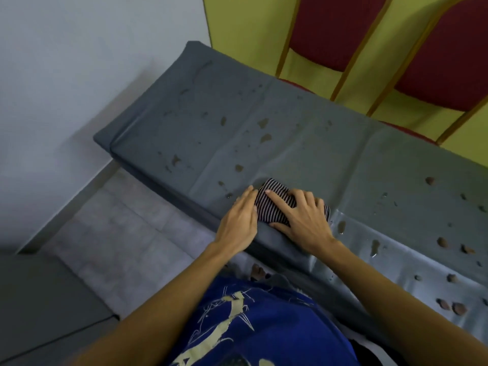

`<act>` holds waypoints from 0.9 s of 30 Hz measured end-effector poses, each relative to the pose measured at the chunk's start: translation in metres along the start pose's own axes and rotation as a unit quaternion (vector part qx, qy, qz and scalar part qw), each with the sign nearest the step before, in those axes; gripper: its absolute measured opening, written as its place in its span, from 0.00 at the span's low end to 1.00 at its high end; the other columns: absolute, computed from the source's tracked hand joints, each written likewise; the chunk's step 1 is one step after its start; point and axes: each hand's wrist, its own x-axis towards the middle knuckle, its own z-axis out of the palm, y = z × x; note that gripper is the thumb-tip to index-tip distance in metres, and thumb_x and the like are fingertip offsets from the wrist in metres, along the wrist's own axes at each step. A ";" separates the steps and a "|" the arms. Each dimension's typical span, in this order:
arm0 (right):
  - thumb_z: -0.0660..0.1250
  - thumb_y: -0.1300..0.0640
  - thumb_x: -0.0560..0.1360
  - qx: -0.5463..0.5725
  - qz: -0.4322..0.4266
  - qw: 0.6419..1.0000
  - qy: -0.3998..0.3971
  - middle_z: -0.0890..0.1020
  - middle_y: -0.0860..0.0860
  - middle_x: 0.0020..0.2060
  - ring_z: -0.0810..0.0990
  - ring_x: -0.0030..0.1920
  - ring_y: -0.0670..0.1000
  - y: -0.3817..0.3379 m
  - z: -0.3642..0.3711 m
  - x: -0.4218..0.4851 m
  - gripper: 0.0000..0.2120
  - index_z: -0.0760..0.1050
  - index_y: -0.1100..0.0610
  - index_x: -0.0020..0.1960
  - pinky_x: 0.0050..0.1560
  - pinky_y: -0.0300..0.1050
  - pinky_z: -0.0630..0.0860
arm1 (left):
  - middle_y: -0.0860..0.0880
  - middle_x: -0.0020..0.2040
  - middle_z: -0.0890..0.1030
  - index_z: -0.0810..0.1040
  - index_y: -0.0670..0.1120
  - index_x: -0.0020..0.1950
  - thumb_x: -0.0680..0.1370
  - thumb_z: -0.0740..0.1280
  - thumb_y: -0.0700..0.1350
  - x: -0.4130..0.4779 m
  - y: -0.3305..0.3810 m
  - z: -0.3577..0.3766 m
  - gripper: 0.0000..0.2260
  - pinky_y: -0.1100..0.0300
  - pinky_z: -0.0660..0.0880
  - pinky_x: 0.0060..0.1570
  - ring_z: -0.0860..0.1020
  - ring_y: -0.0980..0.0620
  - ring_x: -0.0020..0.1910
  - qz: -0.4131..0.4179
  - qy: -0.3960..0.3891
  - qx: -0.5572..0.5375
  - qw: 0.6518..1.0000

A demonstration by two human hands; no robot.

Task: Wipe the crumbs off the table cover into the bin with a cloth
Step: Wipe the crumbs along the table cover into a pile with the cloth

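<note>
Head view: right hand (303, 215) flat, pressing striped cloth (272, 204); left hand (239, 220) open, touching cloth's left edge.

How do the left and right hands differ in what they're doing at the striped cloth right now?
The right hand lies flat on top of the striped cloth, fingers spread, pressing it down; the left hand rests on the grey table cover at the cloth's left edge, fingers together. The right covers much of the cloth; the left only borders it. Both sit palm-down near the table's front edge.
</note>
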 end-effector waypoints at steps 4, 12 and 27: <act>0.62 0.35 0.76 -0.003 0.006 1.000 0.000 0.73 0.59 0.54 0.73 0.50 0.61 -0.003 0.000 0.004 0.35 0.57 0.42 0.79 0.46 0.56 0.72 | 0.43 0.76 0.67 0.70 0.39 0.72 0.80 0.60 0.38 -0.002 -0.020 -0.010 0.20 0.51 0.61 0.75 0.63 0.47 0.76 -0.047 0.128 0.030 0.990; 0.65 0.38 0.77 0.184 0.085 0.979 0.003 0.71 0.57 0.51 0.73 0.49 0.59 -0.010 -0.014 0.017 0.35 0.60 0.48 0.79 0.47 0.54 0.76 | 0.40 0.80 0.49 0.53 0.37 0.79 0.82 0.52 0.50 0.005 -0.064 -0.021 0.28 0.46 0.43 0.78 0.45 0.43 0.80 -0.190 0.087 0.151 0.966; 0.69 0.46 0.76 0.078 -0.060 0.995 0.026 0.74 0.59 0.58 0.74 0.52 0.62 -0.038 -0.007 0.078 0.32 0.62 0.40 0.77 0.50 0.56 0.74 | 0.44 0.81 0.43 0.46 0.40 0.80 0.82 0.42 0.53 -0.005 -0.079 -0.012 0.29 0.44 0.45 0.78 0.41 0.47 0.80 -0.166 0.078 0.180 0.966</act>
